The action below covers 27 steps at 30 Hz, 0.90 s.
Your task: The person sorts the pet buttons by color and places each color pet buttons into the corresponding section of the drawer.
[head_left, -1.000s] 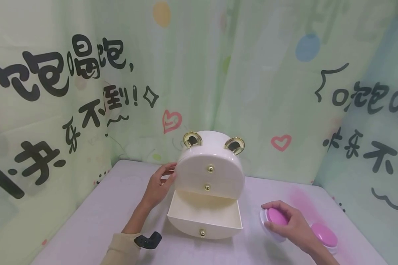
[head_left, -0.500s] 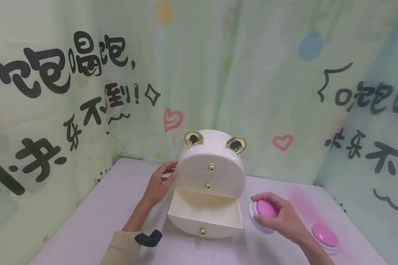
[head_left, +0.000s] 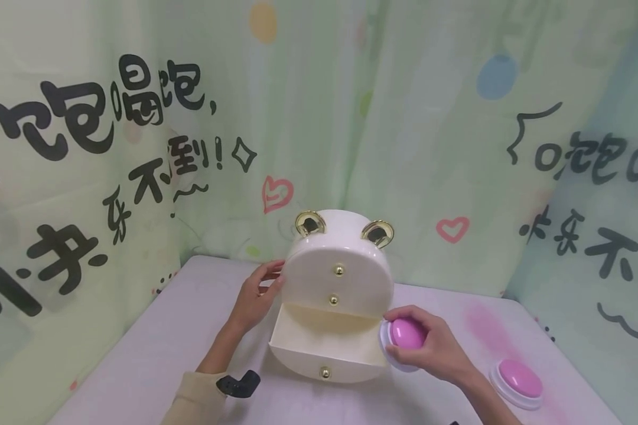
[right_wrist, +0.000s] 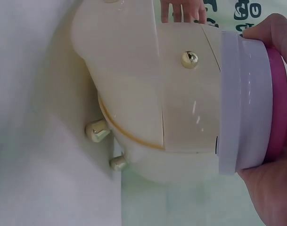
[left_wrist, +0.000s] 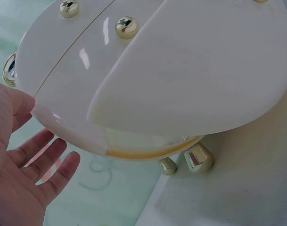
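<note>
A round white drawer box (head_left: 308, 277) with gold knobs and two gold-rimmed ears stands upright on the table. Its bottom drawer (head_left: 319, 333) is pulled out, and nothing shows inside. At the box's left side is my left hand (head_left: 252, 301); in the left wrist view its thumb touches the edge and the other fingers (left_wrist: 48, 155) are loosely extended. My right hand (head_left: 438, 348) grips a round push button (head_left: 407, 334) by its white base. The button's pink dome faces the palm, and it is tilted at the drawer's right edge; I cannot tell whether they touch.
A second pink push button (head_left: 520, 379) with a white base lies on the table at right. Pink staining (head_left: 486, 324) marks the cloth behind it. A printed curtain (head_left: 414, 147) encloses the table's back and sides.
My right hand has carried the push button leftward, from the table's right part to the drawer's right edge. The left hand and the drawer box have stayed in place.
</note>
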### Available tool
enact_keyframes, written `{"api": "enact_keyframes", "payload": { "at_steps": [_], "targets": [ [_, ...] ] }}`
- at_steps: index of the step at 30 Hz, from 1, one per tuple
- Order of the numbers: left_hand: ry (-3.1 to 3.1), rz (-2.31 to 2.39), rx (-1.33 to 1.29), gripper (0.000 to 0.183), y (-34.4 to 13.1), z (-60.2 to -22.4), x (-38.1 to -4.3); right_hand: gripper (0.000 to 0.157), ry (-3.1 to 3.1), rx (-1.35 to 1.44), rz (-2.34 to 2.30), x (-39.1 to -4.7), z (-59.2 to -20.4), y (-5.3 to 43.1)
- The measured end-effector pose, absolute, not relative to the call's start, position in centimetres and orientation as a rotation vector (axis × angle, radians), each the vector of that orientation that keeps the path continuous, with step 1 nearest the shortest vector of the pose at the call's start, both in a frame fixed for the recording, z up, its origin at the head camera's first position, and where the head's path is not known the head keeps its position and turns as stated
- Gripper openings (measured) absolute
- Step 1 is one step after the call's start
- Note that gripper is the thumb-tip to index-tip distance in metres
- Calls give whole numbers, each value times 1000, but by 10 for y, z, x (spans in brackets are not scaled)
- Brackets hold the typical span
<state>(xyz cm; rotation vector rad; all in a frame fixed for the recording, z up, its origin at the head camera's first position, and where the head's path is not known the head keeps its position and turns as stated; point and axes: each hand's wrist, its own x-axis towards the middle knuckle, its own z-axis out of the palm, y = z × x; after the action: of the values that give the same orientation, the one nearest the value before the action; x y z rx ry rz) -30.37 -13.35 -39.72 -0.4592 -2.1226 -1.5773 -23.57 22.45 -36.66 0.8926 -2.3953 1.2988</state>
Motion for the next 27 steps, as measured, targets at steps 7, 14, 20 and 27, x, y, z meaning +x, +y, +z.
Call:
{"api": "enact_keyframes", "payload": {
  "at_steps": [7, 14, 20, 27],
  "targets": [
    [-2117, -1588, -466, 37, -134, -398, -303, 48, -2382, 931, 1257, -241, -369, 214],
    [-2102, -1599, -477, 37, -133, -397, -304, 53, -2368, 981, 1173, -245, -372, 202],
    [-2105, -1603, -474, 36, -134, -398, -304, 54, -2325, 1046, 1058, -247, -374, 192],
    [-2106, -1590, -476, 36, -134, -398, -304, 54, -2307, 1102, 997, -249, -376, 185]
  ]
}}
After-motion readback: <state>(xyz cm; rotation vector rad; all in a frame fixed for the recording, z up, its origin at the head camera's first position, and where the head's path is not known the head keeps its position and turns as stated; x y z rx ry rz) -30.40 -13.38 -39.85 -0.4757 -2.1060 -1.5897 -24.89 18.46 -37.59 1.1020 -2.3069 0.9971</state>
